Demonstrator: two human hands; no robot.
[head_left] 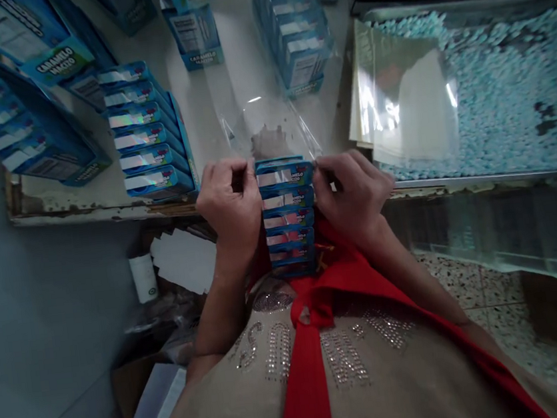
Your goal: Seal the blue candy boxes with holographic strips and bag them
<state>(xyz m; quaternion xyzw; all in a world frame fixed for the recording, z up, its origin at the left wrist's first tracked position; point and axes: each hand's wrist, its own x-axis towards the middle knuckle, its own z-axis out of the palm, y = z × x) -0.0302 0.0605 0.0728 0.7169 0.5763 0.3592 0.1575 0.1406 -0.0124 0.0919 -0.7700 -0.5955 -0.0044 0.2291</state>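
A display tray of small blue candy boxes (288,218) stands at the table's front edge, close to my body, its boxes in one row. My left hand (234,204) is at its far left corner, thumb and index finger pinched together. At the far right corner my right hand (353,190) is closed in a similar pinch. Clear plastic film (257,107) lies on the table beyond the tray and reaches toward both hands. What exactly each fingertip grips is too small to make out.
Other blue box trays (143,127) stand at the left, and a film-covered tray (297,39) lies farther back. At right, a metal tray (512,95) holds pale blue pieces, with plastic sheets (409,97) on it. The table edge (103,214) is worn.
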